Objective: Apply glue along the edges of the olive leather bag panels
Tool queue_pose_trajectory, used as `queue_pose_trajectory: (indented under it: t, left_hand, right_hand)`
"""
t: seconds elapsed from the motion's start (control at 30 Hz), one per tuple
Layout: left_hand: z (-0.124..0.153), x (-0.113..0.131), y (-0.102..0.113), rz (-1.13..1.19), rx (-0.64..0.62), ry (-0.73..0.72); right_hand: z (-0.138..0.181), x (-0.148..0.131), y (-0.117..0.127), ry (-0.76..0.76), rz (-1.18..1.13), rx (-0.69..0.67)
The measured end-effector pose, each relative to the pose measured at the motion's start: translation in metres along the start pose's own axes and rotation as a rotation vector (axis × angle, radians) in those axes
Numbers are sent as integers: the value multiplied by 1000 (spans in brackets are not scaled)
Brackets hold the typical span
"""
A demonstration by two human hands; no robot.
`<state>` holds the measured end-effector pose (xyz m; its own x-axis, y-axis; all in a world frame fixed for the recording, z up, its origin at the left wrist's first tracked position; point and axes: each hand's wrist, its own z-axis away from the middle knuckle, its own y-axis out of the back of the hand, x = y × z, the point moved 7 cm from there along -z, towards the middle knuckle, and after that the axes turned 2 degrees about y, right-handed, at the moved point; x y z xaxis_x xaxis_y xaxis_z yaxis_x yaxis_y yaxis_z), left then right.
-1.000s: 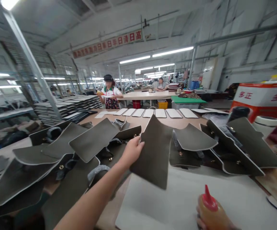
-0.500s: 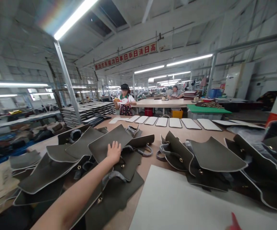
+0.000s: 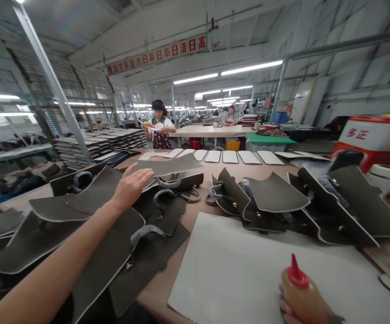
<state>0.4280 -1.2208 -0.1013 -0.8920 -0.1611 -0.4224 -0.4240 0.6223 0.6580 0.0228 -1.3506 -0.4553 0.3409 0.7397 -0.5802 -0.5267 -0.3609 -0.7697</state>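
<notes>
My left hand [image 3: 131,185] reaches out over the left pile and grips the near left edge of a dark grey-green bag panel [image 3: 176,164]. That panel is tipped up, seen nearly edge-on, with a plastic-wrapped handle [image 3: 168,181] below it. At the lower right, my right hand [image 3: 286,309] is wrapped around a squeeze bottle [image 3: 305,300] of tan liquid with a red pointed nozzle. The bottle stands over a large white board [image 3: 228,261]. More bag panels [image 3: 114,238] with handles and gold fittings overlap beneath my left arm.
Another heap of bag panels [image 3: 275,191] lies beyond the board. White-faced pieces [image 3: 230,157] line the table's far edge. A co-worker [image 3: 161,128] stands past it at the left, near stacked sheets [image 3: 69,148]. A red-and-white container [image 3: 370,139] is at the right.
My left hand has gone from lying on the panel to gripping its edge, and the panel has tipped up. The bottle in my right hand has risen into view. The view has swung right and down.
</notes>
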Motion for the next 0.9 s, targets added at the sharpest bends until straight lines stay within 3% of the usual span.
queue_pose_trajectory:
  t: [0.07,0.13,0.3,0.37,0.43,0.53,0.67,0.77,0.83,0.9]
  left_hand:
    - [4,21,9,125,46,-112]
    - [9,43,1,214,-13,-171]
    - [29,126,-58,380,-467,-242]
    - [41,168,-70,435,-571,-234]
    - [54,206,-73,432,-581,-201]
    - [72,244,-66,442,-458,-167]
    - [95,256,-45,588,-225,-289]
    - [102,250,-37,584,-216,-391]
    - [92,241,-31,533,-206,-380]
    - [70,229,-26,448,-192,-276]
  right_hand:
    - [1,-6,-7,42,-94,3]
    - [6,-12,-18,93,-154,29]
    - [34,-20,-49,232,-287,181]
    - [42,-21,-57,266,-322,223]
    - [46,-22,-62,271,-328,223]
    - [46,-23,-60,292,-336,220]
    - [44,-23,-57,297,-324,199]
    - [44,-23,-56,298,-319,187]
    - [44,-23,-55,300,-317,184]
    - [44,-23,-56,293,-320,178]
